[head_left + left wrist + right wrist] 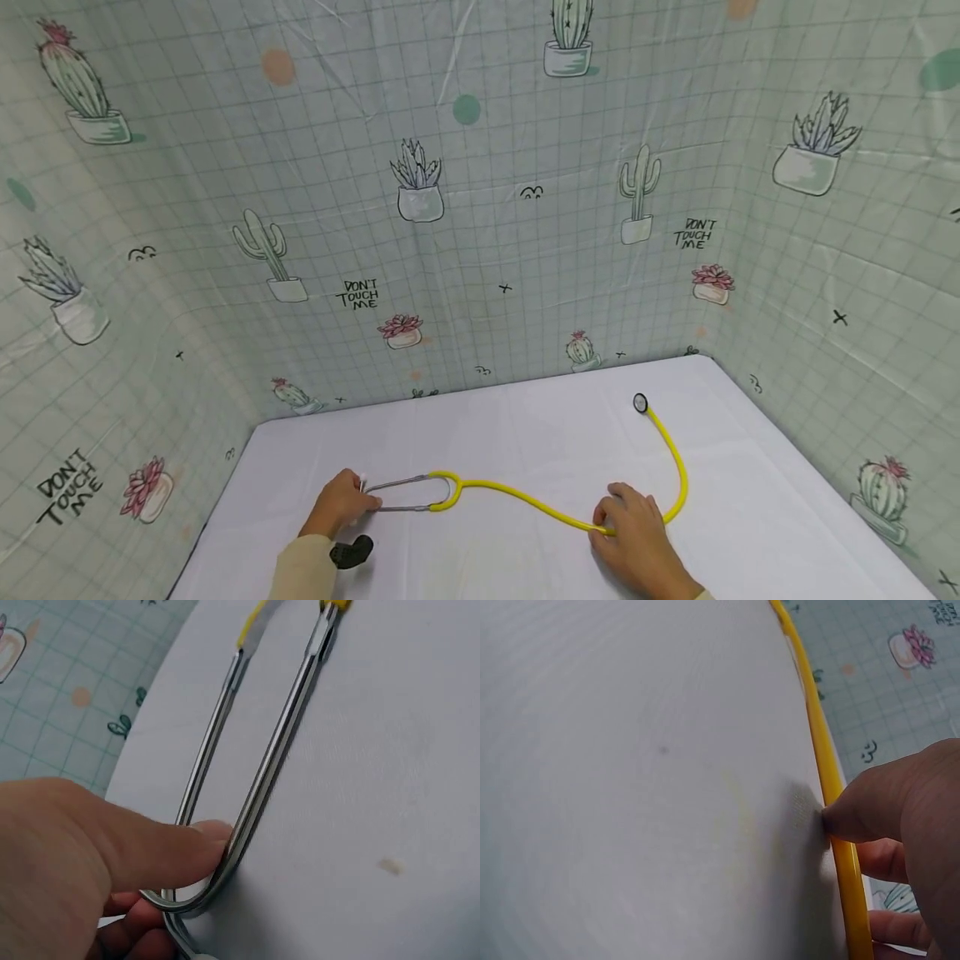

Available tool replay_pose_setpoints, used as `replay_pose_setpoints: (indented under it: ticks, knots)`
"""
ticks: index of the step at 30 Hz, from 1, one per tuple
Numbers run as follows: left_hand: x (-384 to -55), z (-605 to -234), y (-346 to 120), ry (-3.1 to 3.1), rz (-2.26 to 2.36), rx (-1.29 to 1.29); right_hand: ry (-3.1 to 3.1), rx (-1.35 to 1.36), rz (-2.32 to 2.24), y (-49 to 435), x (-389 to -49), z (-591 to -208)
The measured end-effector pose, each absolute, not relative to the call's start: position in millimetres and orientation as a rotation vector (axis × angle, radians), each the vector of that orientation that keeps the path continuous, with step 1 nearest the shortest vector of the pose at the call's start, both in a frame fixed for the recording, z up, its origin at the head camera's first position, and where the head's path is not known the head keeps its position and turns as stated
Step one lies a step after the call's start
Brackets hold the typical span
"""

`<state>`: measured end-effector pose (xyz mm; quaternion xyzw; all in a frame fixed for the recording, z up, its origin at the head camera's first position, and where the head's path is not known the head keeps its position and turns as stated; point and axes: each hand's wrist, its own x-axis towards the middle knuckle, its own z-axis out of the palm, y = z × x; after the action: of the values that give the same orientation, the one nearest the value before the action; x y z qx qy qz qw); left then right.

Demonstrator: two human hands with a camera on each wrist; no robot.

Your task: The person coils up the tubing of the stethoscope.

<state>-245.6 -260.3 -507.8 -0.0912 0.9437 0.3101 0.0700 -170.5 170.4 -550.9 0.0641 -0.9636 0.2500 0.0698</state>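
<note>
A stethoscope with yellow tubing (517,493) stretches across the white table. Its two metal ear tubes (270,761) point left, and the round chest piece (640,403) lies toward the back right. My left hand (344,502) grips the ear tubes near their bent ends, thumb against the metal in the left wrist view; the ear tips are mostly hidden by the fingers. My right hand (633,537) pinches the tubing right of the middle, with the thumb on one side and fingers beyond it (881,859). From there the tube curves back up to the chest piece.
The white tabletop (480,433) is walled in at the back and both sides by a gridded cactus-print cloth (495,233). A black strap-like piece (352,552) sits at the left wrist, by a beige sleeve (303,568).
</note>
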Motion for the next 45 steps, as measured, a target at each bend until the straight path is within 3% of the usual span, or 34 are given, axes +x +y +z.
replay_pose_setpoints:
  ticks: [16,28,45]
  knots:
    - [-234.0,-522.2,-260.0,2.962,0.656,-0.205,-2.892,0.199,0.791,169.7,-168.0,-558.0]
    - [-222.7,-530.4,-250.9,2.545,1.781,-0.397,-2.822,0.229,0.749,170.6,-166.9,-557.5]
    - [-208.0,-539.3,-211.2,1.989,2.218,-0.333,-2.733,0.257,0.717,157.6,-166.4,-559.3]
